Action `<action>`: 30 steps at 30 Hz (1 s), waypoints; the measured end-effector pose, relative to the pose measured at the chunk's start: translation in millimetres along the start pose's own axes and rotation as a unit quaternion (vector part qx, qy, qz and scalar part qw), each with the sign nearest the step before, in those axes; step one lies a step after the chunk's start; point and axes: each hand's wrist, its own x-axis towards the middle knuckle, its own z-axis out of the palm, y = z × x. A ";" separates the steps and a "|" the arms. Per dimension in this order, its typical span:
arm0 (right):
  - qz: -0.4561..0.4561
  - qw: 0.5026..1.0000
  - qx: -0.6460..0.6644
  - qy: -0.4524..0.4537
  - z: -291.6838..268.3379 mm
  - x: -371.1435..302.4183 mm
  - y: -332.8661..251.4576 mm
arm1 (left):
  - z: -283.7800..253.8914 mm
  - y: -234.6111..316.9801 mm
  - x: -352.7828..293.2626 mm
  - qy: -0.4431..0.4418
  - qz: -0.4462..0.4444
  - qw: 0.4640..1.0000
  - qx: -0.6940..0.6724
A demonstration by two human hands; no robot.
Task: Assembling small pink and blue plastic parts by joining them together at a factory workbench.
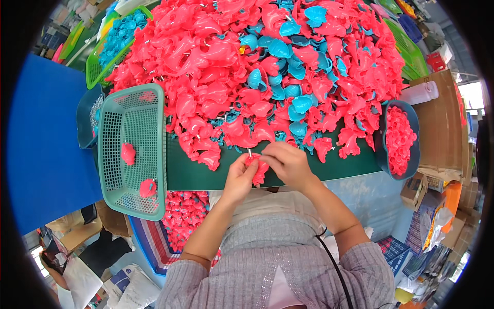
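Note:
My left hand (240, 179) is closed around a small pink plastic toy part (259, 175), just over the front edge of the green table (206, 179). A short metal pin (250, 153) sticks up from its top. Against the right side of that part, my right hand (289, 162) has its thumb and fingers pinched together. Whatever is between those fingertips is too small or hidden to name. Beyond both hands rises a big heap of pink curved shells (200, 98), with blue shells (296, 67) mixed in.
Left, a green mesh basket (160, 134) contains two pink pieces (128, 153); behind it is a bowl of small metal parts (96, 110). Right, a dark bowl (382, 149) holds small pink parts, near a white bottle (419, 92). Below the table's left side sits a crate of pink pieces (185, 216).

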 end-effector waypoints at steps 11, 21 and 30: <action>-0.030 0.999 -0.018 -0.008 -27.5 2.5 -9.5 | 15.4 5.3 -9.3 -0.072 0.024 0.996 0.052; -0.084 0.996 -0.002 -0.009 -26.1 -0.9 -7.2 | 16.7 7.4 -12.6 -0.102 0.052 0.991 0.072; -0.165 0.984 -0.028 -0.052 -30.1 -7.5 -7.1 | 8.9 6.1 -16.0 -0.137 0.049 0.983 0.110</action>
